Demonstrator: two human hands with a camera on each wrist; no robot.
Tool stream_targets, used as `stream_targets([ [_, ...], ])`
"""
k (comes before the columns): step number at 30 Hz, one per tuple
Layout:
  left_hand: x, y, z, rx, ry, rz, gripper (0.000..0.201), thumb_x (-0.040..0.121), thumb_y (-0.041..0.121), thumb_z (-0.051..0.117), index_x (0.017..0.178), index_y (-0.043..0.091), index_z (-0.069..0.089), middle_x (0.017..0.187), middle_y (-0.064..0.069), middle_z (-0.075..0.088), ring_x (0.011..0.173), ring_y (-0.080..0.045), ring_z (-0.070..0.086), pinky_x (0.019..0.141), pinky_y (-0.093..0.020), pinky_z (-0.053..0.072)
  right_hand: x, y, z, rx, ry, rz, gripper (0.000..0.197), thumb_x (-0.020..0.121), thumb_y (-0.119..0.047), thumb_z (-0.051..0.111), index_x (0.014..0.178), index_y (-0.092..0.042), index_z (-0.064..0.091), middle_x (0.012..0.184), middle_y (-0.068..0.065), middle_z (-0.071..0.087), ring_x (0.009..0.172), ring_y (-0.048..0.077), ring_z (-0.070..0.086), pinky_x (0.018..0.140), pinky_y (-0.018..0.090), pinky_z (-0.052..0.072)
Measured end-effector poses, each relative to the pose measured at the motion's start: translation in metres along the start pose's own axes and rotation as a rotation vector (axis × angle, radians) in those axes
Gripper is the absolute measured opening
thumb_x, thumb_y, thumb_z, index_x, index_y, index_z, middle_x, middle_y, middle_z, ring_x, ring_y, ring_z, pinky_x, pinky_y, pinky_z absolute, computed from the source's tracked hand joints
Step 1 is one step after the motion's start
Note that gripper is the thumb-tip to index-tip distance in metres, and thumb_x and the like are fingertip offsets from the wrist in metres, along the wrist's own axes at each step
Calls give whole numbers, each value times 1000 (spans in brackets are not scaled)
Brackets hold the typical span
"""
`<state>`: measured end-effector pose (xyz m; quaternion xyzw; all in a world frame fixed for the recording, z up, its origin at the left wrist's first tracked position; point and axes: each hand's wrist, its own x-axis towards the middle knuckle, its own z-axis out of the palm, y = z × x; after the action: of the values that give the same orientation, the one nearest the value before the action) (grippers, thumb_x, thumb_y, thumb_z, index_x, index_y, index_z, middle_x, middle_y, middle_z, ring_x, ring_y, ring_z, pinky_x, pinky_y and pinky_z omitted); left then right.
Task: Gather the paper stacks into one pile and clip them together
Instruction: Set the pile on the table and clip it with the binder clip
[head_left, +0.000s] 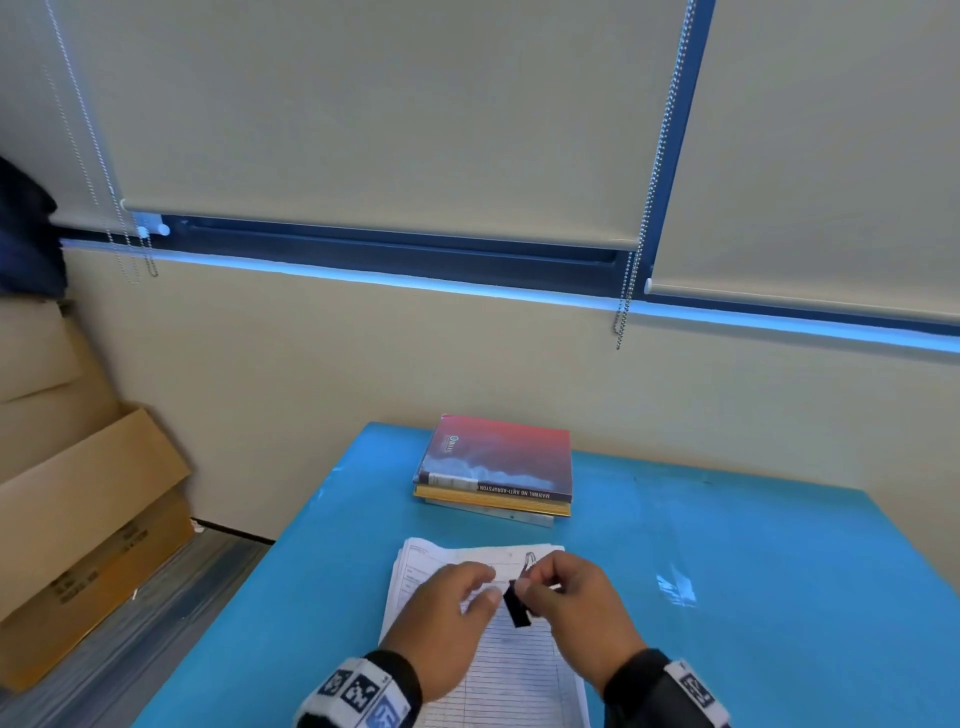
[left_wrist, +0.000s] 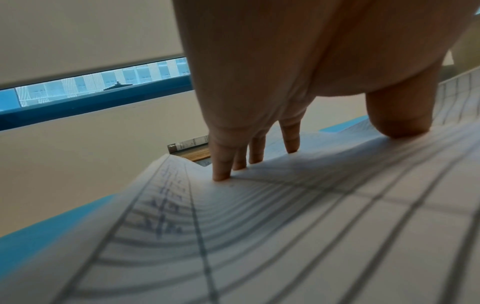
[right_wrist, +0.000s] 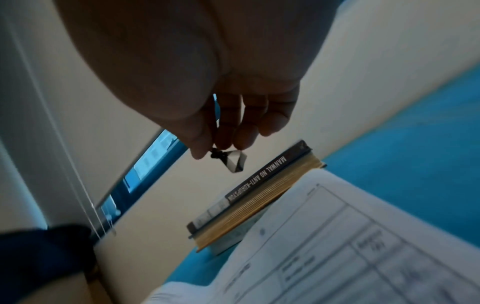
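Observation:
One pile of lined white paper (head_left: 498, 670) lies on the blue table (head_left: 753, 571) near its front edge. My left hand (head_left: 470, 587) rests on the pile, and in the left wrist view its fingertips (left_wrist: 221, 174) press down on the top sheet (left_wrist: 285, 226). My right hand (head_left: 537, 584) hovers just above the pile's far part and pinches a black binder clip (head_left: 517, 605) between thumb and fingers. The right wrist view shows the clip (right_wrist: 228, 162) hanging from the right hand (right_wrist: 215, 148), clear of the paper (right_wrist: 337, 236).
A short stack of books (head_left: 496, 467) lies behind the paper near the table's far edge. Cardboard boxes (head_left: 88, 519) stand on the floor at the left. Bead chains (head_left: 631, 291) hang from the window blinds on the wall behind.

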<state>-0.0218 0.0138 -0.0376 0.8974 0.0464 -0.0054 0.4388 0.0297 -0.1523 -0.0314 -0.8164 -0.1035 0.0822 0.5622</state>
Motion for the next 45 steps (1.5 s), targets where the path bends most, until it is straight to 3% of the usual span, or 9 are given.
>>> stream_targets([
  [6, -16, 13, 7, -258, -22, 28, 27, 101, 38, 48, 123, 33, 62, 116, 13, 68, 100, 4, 65, 91, -18, 50, -18, 0, 13, 241, -109, 59, 10, 87, -10, 65, 82, -2, 64, 66, 11, 69, 61, 17, 65, 54, 27, 47],
  [11, -24, 13, 12, -262, 35, 28, 23, 103, 32, 43, 95, 30, 64, 74, 13, 62, 66, 7, 59, 64, -12, 43, -26, -4, 18, 312, -169, 49, 14, 94, -10, 60, 85, 1, 61, 65, 14, 70, 62, 24, 68, 51, 28, 48],
  [15, -25, 10, 15, -246, 121, -2, 32, 103, 34, 41, 79, 28, 60, 65, 9, 52, 64, -4, 48, 64, -19, 40, -30, -2, 22, 217, -53, -12, 10, 89, -13, 66, 88, -7, 58, 66, 7, 64, 57, 15, 61, 51, 20, 46],
  [19, -24, 10, 15, -313, 114, -56, 40, 102, 26, 45, 64, 27, 58, 57, 5, 51, 61, -9, 49, 66, -27, 41, -29, 2, 25, 138, 33, -77, 15, 85, -10, 69, 84, -16, 55, 63, -2, 58, 55, 11, 59, 60, 30, 54],
  [31, -21, 4, 14, -533, 189, -220, 27, 83, 29, 53, 59, 18, 56, 55, -2, 52, 60, -16, 49, 63, -33, 37, -41, -3, 18, -220, -103, -288, 19, 77, -34, 66, 69, -31, 49, 65, -14, 52, 61, 4, 47, 62, 20, 41],
  [33, -19, 6, 17, -589, 186, -250, 34, 92, 30, 57, 62, 15, 55, 61, -4, 56, 64, -18, 53, 67, -32, 40, -48, -14, 24, -430, -232, -349, 6, 82, -38, 57, 79, -34, 55, 77, -12, 54, 71, 1, 51, 67, 20, 42],
  [37, -19, 7, 19, -604, 186, -272, 38, 101, 34, 49, 76, 9, 62, 74, -5, 64, 76, -19, 59, 76, -33, 43, -54, -19, 37, -688, -208, -365, 39, 93, -43, 40, 128, -29, 49, 111, 0, 64, 102, 22, 62, 74, 31, 41],
  [42, -19, 6, 10, -691, 179, -281, 33, 100, 36, 51, 88, 11, 68, 69, 2, 68, 70, -17, 61, 71, -37, 50, -46, -11, 31, -463, -136, -272, 9, 92, -45, 43, 100, -42, 48, 87, -14, 61, 83, 10, 54, 68, 27, 39],
  [45, -16, 6, 9, -771, 248, -269, 19, 97, 25, 59, 91, 10, 70, 79, -2, 75, 77, -19, 67, 70, -36, 51, -36, 1, 32, -368, -123, -193, 28, 92, -44, 48, 68, -31, 45, 67, -14, 51, 66, 5, 46, 62, 23, 39],
])
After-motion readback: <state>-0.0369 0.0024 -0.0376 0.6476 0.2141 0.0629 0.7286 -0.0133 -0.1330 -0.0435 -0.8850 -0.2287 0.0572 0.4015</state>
